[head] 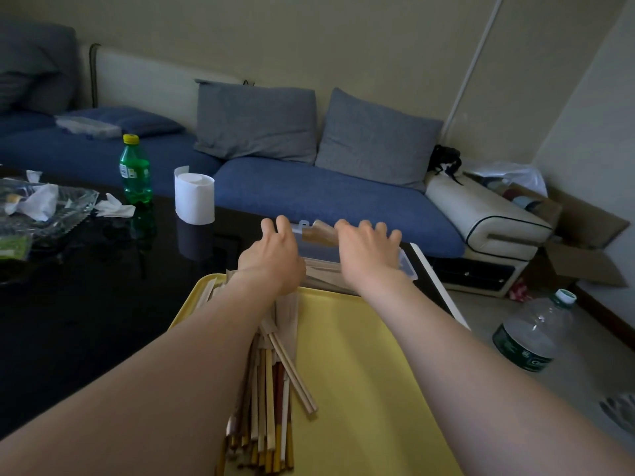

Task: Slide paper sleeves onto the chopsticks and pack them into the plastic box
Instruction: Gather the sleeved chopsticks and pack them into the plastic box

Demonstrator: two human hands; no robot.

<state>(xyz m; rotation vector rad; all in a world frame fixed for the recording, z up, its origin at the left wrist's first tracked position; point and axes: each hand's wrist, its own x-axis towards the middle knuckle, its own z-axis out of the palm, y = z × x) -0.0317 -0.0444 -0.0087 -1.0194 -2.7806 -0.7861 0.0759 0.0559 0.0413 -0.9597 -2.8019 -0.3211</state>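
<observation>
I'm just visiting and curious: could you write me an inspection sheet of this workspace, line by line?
Surface: glossy black table, with a yellow tray nearest the camera.
Job's things: loose chopsticks and paper sleeves piled on the tray; clear plastic box just beyond it, brown paper showing inside.
Clutter: green bottle, paper roll, glass dish holding crumpled tissues, all on the table's left side.
Hands: left hand and right hand both on the plastic box; right fingers spread over it, left grip unclear.
Cables: nothing seen.
Surroundings: blue sofa with grey cushions behind; cardboard box and large water bottle on the floor at right.
</observation>
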